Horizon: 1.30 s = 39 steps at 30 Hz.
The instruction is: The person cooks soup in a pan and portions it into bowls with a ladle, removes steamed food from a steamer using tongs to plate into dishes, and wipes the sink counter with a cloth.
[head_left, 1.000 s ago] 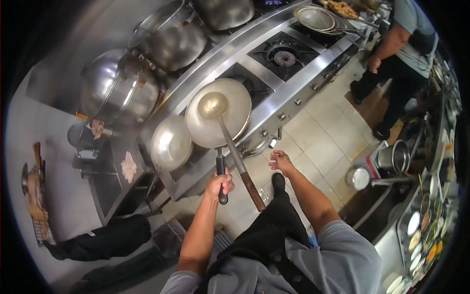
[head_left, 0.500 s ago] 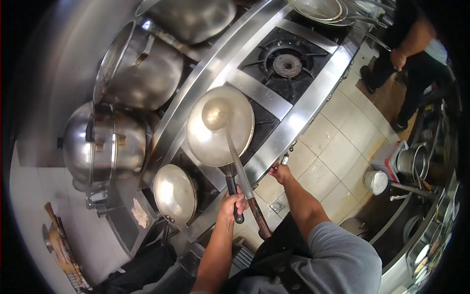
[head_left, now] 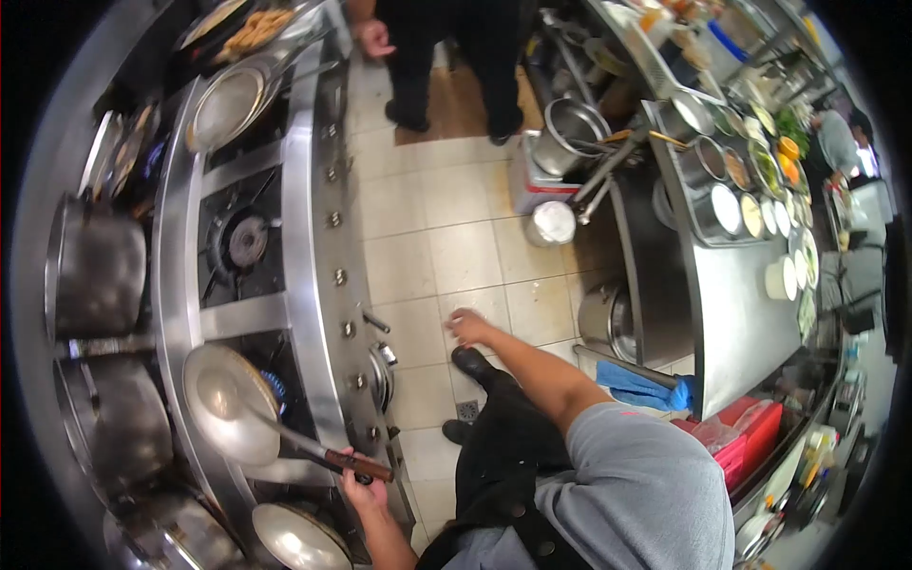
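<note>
Left hand: wrapped round the black handle of the wok. The ladle's wooden grip crosses right over it, and we honestly can't tell if our fingers are pinning that too.
Right hand: nothing in it, fingers loosely curled, hanging out over the floor tiles. Bit blurry.
Wok: over one of the stove's burners, blue flame peeking out by its rim. Can't tell if it's touching the grate.
Ladle: bowl down inside the wok, shaft leaning across the rim towards us.
Neighbours on the stove: a second wok just beside ours, a bare burner on the other side, then strainers further along.
Across the aisle: a steel pot near a white tub, plus a blue cloth hanging by the counter.
Co-worker: standing at the aisle's far end, well apart from us.
</note>
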Tool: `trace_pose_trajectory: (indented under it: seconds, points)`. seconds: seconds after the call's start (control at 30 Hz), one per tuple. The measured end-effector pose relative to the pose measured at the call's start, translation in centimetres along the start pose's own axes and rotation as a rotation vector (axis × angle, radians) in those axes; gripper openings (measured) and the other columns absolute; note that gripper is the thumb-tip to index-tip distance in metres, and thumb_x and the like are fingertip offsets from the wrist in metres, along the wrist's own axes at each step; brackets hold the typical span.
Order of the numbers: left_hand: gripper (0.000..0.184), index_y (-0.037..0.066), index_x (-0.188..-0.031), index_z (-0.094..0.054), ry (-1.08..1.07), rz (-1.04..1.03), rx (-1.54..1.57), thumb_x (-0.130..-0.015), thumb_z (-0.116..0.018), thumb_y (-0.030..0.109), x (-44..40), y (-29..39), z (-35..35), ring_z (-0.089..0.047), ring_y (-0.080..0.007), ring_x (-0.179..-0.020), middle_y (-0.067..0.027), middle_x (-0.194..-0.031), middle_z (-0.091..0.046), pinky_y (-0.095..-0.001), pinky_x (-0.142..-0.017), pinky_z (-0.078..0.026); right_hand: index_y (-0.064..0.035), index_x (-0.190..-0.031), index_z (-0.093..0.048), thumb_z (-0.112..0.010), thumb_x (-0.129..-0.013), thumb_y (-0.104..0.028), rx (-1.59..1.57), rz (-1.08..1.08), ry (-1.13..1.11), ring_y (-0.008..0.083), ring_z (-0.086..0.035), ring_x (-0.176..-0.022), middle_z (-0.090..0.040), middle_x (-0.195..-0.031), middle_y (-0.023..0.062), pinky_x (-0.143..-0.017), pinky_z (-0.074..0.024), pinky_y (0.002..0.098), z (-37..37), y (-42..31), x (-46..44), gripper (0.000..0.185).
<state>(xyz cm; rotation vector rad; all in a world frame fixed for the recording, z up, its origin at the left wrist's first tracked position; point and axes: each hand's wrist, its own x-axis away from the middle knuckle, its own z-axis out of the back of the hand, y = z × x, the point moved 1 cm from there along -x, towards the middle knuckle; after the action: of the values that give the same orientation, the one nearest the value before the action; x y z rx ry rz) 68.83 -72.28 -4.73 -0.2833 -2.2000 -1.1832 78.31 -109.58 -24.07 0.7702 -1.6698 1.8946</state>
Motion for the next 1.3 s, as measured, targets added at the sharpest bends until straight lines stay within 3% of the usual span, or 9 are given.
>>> trace_pose_trajectory:
  seconds: [0.07,0.2,0.33,0.43,0.53,0.6,0.73,1.13,1.3]
  points:
    - [0.020,0.012,-0.105,-0.051,-0.235,0.007,0.081,-0.089,-0.050,0.024,-0.2,0.5,-1.8,-0.055,-0.0187,-0.069,-0.0035,-0.080,-0.056,-0.0348,-0.060,-0.047,-0.0049,-0.099,-0.058,-0.057,-0.087,-0.026,-0.202,-0.194,0.257,0.0163,-0.061,-0.059,-0.062,-0.076,0.0077,-0.047,-0.0526,0.0316,8.9,1.6,2.6,0.025]
    - [0.018,0.014,-0.097,-0.051,-0.094,-0.022,0.071,-0.090,-0.051,0.030,-2.5,1.0,-2.3,-0.053,-0.0139,-0.052,-0.0009,-0.063,-0.053,-0.0300,-0.048,-0.047,-0.0027,-0.083,-0.061,-0.056,-0.084,-0.022,-0.537,-0.025,0.785,0.0193,-0.059,-0.053,-0.060,-0.066,0.0086,-0.042,-0.0484,0.0335,25.2,6.6,2.7,0.021]
    - [0.043,0.010,-0.098,-0.052,0.013,-0.117,-0.035,-0.090,-0.044,0.050,-1.3,1.5,-3.5,-0.060,-0.0231,-0.068,-0.0082,-0.082,-0.062,-0.0367,-0.055,-0.050,-0.0076,-0.091,-0.059,-0.050,-0.085,-0.019,-0.176,-0.120,1.096,0.0170,-0.058,-0.061,-0.061,-0.078,0.0056,-0.045,-0.0467,0.0315,41.5,10.4,-0.6,0.016]
    - [0.040,0.009,-0.095,-0.053,0.444,-0.092,0.009,-0.086,-0.048,0.048,1.4,1.1,-11.4,-0.047,-0.0234,-0.064,-0.0060,-0.077,-0.055,-0.0393,-0.058,-0.039,-0.0060,-0.100,-0.056,-0.049,-0.087,-0.024,-0.341,-0.006,1.302,0.0167,-0.057,-0.064,-0.060,-0.083,0.0049,-0.046,-0.0455,0.0302,48.8,12.6,-3.2,0.023]
    - [0.029,0.015,-0.091,-0.053,0.244,-0.005,0.302,-0.082,-0.051,0.043,-0.3,0.2,-4.0,-0.042,-0.0191,-0.071,0.0002,-0.079,-0.050,-0.0377,-0.068,-0.032,-0.0037,-0.100,-0.056,-0.050,-0.087,-0.029,-0.460,-0.100,1.206,0.0191,-0.057,-0.064,-0.060,-0.082,0.0069,-0.046,-0.0452,0.0310,52.8,9.4,-2.9,0.029]
    - [0.014,0.020,-0.087,-0.051,0.003,0.290,1.225,-0.080,-0.053,0.032,-2.2,-1.0,3.4,-0.038,-0.0147,-0.076,0.0056,-0.081,-0.047,-0.0342,-0.073,-0.027,-0.0029,-0.100,-0.057,-0.050,-0.087,-0.030,-0.351,-0.213,1.083,0.0213,-0.057,-0.068,-0.060,-0.083,0.0086,-0.050,-0.0451,0.0330,56.3,10.3,-4.8,0.031]
    - [0.033,0.015,-0.092,-0.054,-0.049,0.213,0.379,-0.079,-0.052,0.046,0.2,-0.5,-0.3,-0.039,-0.0179,-0.076,0.0015,-0.080,-0.047,-0.0363,-0.072,-0.030,-0.0033,-0.104,-0.057,-0.048,-0.088,-0.029,-0.126,-0.334,0.946,0.0247,-0.056,-0.078,-0.058,-0.093,0.0116,-0.062,-0.0435,0.0357,59.9,11.7,-8.0,0.032]
    - [0.079,0.007,-0.112,-0.052,-0.057,0.303,0.108,-0.072,-0.044,0.074,2.1,-1.6,-2.8,-0.036,-0.0227,-0.083,-0.0035,-0.086,-0.043,-0.0387,-0.079,-0.030,-0.0045,-0.116,-0.058,-0.042,-0.092,-0.025,0.197,-0.408,0.827,0.0351,-0.054,-0.111,-0.054,-0.123,0.0206,-0.097,-0.0386,0.0438,59.6,14.1,-9.1,0.036]
    - [0.085,0.007,-0.120,-0.048,-0.130,0.338,0.171,-0.071,-0.046,0.076,1.8,-1.8,-0.6,-0.037,-0.0247,-0.088,-0.0049,-0.092,-0.043,-0.0433,-0.088,-0.030,-0.0052,-0.115,-0.057,-0.046,-0.090,-0.033,0.261,-0.440,0.914,0.0318,-0.056,-0.106,-0.058,-0.116,0.0186,-0.091,-0.0417,0.0408,57.5,13.1,-6.4,0.039]
